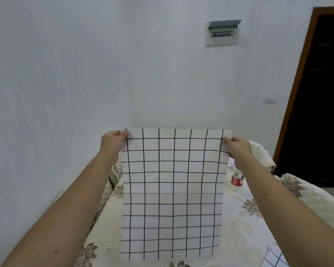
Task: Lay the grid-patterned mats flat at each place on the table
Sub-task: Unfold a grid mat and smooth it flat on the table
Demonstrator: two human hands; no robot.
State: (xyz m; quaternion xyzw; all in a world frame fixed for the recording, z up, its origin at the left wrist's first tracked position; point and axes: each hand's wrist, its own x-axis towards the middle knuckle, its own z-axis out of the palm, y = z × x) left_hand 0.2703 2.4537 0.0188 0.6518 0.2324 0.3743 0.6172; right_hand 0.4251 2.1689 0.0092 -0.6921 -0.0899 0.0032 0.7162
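A white mat with a black grid (173, 193) hangs unfolded in the air above the table, a faint fold crease across its middle. My left hand (114, 140) pinches its top left corner. My right hand (237, 146) pinches its top right corner. Both arms are stretched forward. The mat's lower edge hangs near the table's front. A corner of a second grid mat (276, 256) lies on the table at the bottom right.
The table wears a cream floral tablecloth (239, 218). A small bottle with a red label (237, 179) stands behind the mat at the right. A cloth-covered chair back (262, 153) sits at the far right, a white wall behind, a dark doorway (320, 97) to the right.
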